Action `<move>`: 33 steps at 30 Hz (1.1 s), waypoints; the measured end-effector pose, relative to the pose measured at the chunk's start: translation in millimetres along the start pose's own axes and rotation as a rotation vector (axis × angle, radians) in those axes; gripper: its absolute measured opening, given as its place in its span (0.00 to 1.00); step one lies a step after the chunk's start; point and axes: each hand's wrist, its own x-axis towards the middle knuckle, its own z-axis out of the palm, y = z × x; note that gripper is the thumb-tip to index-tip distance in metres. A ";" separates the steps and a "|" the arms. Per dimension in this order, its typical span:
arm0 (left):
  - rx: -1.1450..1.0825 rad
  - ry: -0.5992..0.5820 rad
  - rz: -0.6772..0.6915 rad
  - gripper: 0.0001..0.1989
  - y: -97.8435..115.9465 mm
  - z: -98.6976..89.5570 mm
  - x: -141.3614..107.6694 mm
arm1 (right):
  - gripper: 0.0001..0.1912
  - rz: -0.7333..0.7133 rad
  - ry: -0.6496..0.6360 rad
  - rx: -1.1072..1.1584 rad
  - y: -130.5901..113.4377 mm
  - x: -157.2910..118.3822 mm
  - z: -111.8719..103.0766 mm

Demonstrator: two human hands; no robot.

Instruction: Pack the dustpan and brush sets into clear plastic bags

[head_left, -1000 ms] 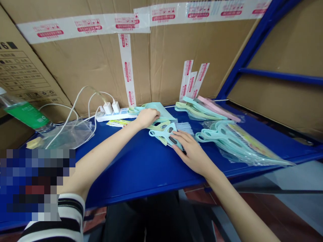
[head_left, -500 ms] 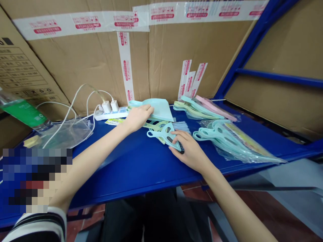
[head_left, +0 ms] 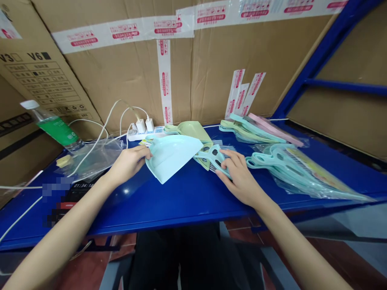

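One hand, the left hand (head_left: 130, 163), is pinching the left edge of a light-blue dustpan (head_left: 173, 154) above a blue table (head_left: 169, 205), while the right hand (head_left: 240, 179) is pinching the right end of a light-blue brush (head_left: 214, 156) beside it.

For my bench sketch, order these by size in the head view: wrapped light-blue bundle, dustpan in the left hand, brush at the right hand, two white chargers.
1. Wrapped light-blue bundle
2. Light-blue dustpan
3. Light-blue brush, partly hidden
4. White chargers, too alike to rank
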 end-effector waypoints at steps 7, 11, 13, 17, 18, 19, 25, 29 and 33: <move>0.019 -0.084 0.009 0.11 -1.1 -11.0 -28.9 | 0.09 -0.037 0.069 -0.092 0.5 -2.6 3.4; 0.133 -0.207 0.051 0.14 13.7 -4.8 -34.1 | 0.09 -0.119 0.044 -0.177 -4.1 0.1 3.3; 0.150 -0.230 0.097 0.14 21.9 0.3 -33.8 | 0.10 -0.171 0.007 -0.225 -10.9 4.5 4.1; 0.102 -0.231 0.218 0.15 35.0 9.5 -33.8 | 0.13 -0.260 -0.094 -0.287 -35.6 19.5 13.2; 0.077 -0.218 0.251 0.15 37.9 11.4 -34.2 | 0.14 -0.282 -0.115 -0.287 -43.5 24.0 17.3; 0.049 -0.203 0.288 0.15 40.8 13.1 -34.9 | 0.14 -0.302 -0.137 -0.281 -51.5 28.6 21.9; -0.106 -0.091 0.468 0.15 57.8 19.4 -38.0 | 0.13 -0.344 -0.296 -0.194 -91.3 49.5 44.8; -0.187 -0.023 0.478 0.15 59.5 16.1 -38.6 | 0.13 -0.358 -0.424 -0.117 -105.0 53.7 44.9; -0.183 0.095 0.352 0.15 48.9 7.4 -38.0 | 0.19 -0.352 -0.463 -0.134 -113.1 49.5 42.0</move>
